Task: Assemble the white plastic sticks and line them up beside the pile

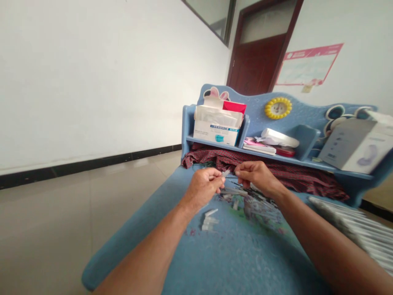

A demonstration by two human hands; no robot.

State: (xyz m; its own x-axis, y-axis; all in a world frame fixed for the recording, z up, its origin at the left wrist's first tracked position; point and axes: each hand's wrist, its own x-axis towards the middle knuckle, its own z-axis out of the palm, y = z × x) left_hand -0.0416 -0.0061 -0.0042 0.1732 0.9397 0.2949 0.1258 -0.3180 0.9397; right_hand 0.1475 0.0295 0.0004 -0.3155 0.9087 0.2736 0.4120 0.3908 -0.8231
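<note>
Above the blue desk (239,262), my left hand (204,184) is closed in a pinch on a small translucent plastic piece (226,173), which points toward my other hand. My right hand (256,175) faces it a short way off, thumb and fingers pinched together; what they hold, if anything, is too small to make out. Beneath the right hand lies a pile of thin dark sticks (260,194), beside a clear plastic bag (258,211). Several more translucent plastic pieces (209,222) lie in a small group nearer me, below my left hand.
A red checked cloth (319,182) is bunched under the desk's shelf. On the shelf are a mask box (215,129), papers (259,147), a white roll-shaped item (281,138) and a large box (353,141). A striped grey-white thing (362,229) lies at the right.
</note>
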